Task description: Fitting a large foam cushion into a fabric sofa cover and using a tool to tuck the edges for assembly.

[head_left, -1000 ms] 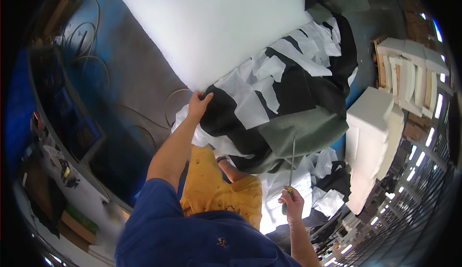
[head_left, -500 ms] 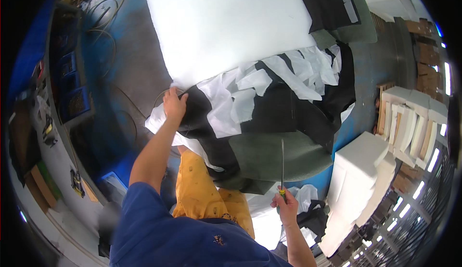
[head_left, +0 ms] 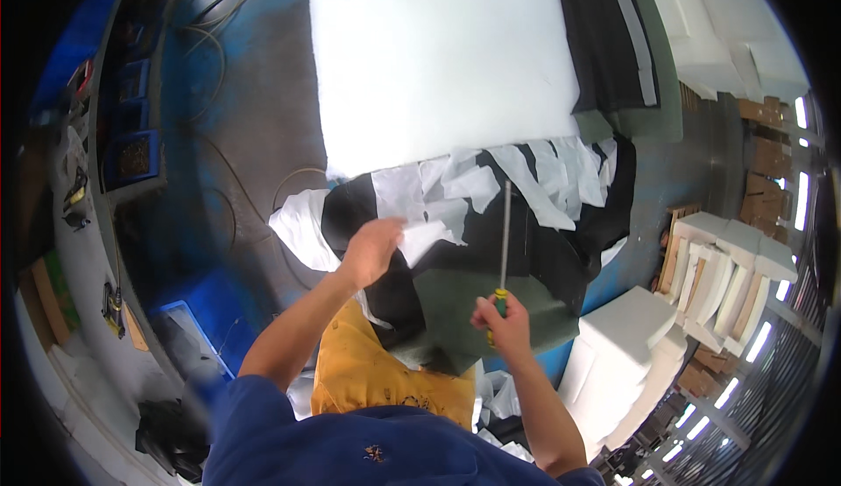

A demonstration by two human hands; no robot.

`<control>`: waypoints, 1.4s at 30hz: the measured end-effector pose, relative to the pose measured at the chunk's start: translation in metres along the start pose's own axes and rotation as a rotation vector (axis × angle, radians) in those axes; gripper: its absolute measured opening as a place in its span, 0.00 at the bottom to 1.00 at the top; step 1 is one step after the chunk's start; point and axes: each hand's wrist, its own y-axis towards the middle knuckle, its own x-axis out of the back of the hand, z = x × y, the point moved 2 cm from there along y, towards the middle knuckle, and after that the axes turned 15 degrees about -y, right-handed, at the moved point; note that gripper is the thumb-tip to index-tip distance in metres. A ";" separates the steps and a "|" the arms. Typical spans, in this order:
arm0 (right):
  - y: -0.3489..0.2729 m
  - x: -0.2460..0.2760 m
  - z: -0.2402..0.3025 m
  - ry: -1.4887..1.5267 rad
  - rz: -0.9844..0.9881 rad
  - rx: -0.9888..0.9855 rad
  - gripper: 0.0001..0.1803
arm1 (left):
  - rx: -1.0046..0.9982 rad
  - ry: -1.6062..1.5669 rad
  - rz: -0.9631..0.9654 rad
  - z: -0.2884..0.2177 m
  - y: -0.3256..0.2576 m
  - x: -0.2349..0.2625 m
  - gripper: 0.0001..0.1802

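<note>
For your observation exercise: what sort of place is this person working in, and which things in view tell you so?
Probably an upholstery or furniture workshop. A big white foam slab lies on the floor beside a heap of black, grey and white fabric pieces, and more foam blocks are stacked nearby. The right hand holds a long screwdriver.

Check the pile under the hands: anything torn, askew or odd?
Yes. White liner pieces lie ragged and overlapping across the black fabric, peeled in strips. The left hand touches one piece; the right hand holds a long screwdriver upright over them.

Left hand [head_left: 372, 250] motion-blurred, grip unclear; screwdriver [head_left: 503, 250] handle hidden inside right hand [head_left: 501, 321].
</note>
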 end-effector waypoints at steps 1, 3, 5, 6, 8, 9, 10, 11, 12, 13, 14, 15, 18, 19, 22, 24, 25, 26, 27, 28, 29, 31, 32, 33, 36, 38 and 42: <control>0.013 -0.020 0.007 -0.010 0.021 0.002 0.11 | 0.011 0.007 -0.019 -0.002 -0.007 0.004 0.11; 0.035 -0.047 0.017 -0.006 -0.018 -0.024 0.11 | 0.067 -0.066 0.120 -0.014 -0.010 0.000 0.10; 0.061 -0.071 0.025 -0.053 0.053 0.008 0.11 | -0.034 -0.091 0.064 -0.028 -0.008 0.005 0.10; 0.073 -0.080 0.028 -0.094 0.108 0.039 0.11 | -0.023 -0.104 0.056 -0.028 -0.009 0.005 0.10; 0.099 -0.089 0.033 -0.083 0.175 0.043 0.11 | 0.030 -0.119 0.049 -0.028 -0.014 0.001 0.19; 0.107 -0.089 0.032 -0.067 0.223 0.042 0.11 | 0.029 -0.113 0.037 -0.031 -0.015 -0.005 0.19; 0.105 -0.090 0.037 -0.079 0.249 0.055 0.11 | -0.014 0.055 -0.032 -0.036 -0.013 -0.005 0.22; 0.106 -0.088 0.043 -0.081 0.261 0.063 0.11 | -0.059 0.220 -0.096 -0.041 -0.009 -0.008 0.26; 0.106 -0.082 0.049 -0.019 0.273 0.063 0.11 | -0.107 0.184 -0.078 -0.043 -0.001 -0.012 0.30; 0.100 -0.079 0.057 0.045 0.283 0.056 0.11 | -0.105 0.187 -0.081 -0.036 0.003 -0.015 0.30; 0.100 -0.074 0.065 0.024 0.322 0.100 0.10 | -0.041 0.086 -0.079 -0.019 0.010 -0.019 0.29; 0.098 -0.065 0.072 0.025 0.321 0.109 0.10 | 0.020 -0.020 -0.074 -0.001 0.021 -0.023 0.28; 0.083 -0.033 0.092 -0.238 0.193 0.117 0.16 | 0.335 -0.061 -0.488 0.068 0.064 0.000 0.17; 0.084 -0.007 0.088 -0.366 0.204 0.064 0.20 | 0.486 0.055 -0.409 0.067 0.086 0.007 0.16; 0.081 0.034 0.083 -0.762 0.083 0.339 0.21 | 0.608 0.119 -0.423 0.099 0.091 0.005 0.17; 0.079 0.045 0.087 -0.868 0.045 0.548 0.22 | 0.603 -0.059 -0.430 0.099 0.087 -0.004 0.18; 0.082 0.044 0.092 -0.876 0.044 0.543 0.22 | 0.606 -0.067 -0.429 0.097 0.083 -0.009 0.18; 0.088 0.038 0.102 -0.975 0.055 0.626 0.21 | 0.630 -0.068 -0.435 0.096 0.078 -0.013 0.18; 0.095 0.032 0.110 -1.073 0.069 0.712 0.21 | 0.655 -0.066 -0.442 0.096 0.074 -0.015 0.18; 0.103 0.023 0.113 -1.059 0.049 0.757 0.20 | 0.683 -0.045 -0.430 0.094 0.074 -0.014 0.18; 0.112 0.018 0.115 -1.065 0.053 0.755 0.20 | 0.688 -0.051 -0.431 0.090 0.076 -0.014 0.18; 0.130 0.008 0.121 -1.184 0.056 0.826 0.20 | 0.818 0.005 -0.349 0.085 0.082 -0.010 0.21; 0.136 0.004 0.125 -1.280 0.078 0.770 0.19 | 0.820 0.001 -0.350 0.078 0.084 -0.009 0.21; 0.140 0.003 0.129 -1.285 0.078 0.769 0.19 | 0.831 0.043 -0.287 0.070 0.085 -0.010 0.22; 0.145 -0.002 0.135 -1.353 0.115 0.818 0.18 | 0.872 0.108 -0.184 0.062 0.083 -0.006 0.24; 0.143 -0.004 0.137 -1.388 0.055 0.822 0.17 | 0.900 0.134 -0.148 0.066 0.083 -0.002 0.25; 0.139 -0.001 0.134 -1.406 0.042 0.817 0.17 | 0.997 0.148 -0.024 0.073 0.095 0.003 0.22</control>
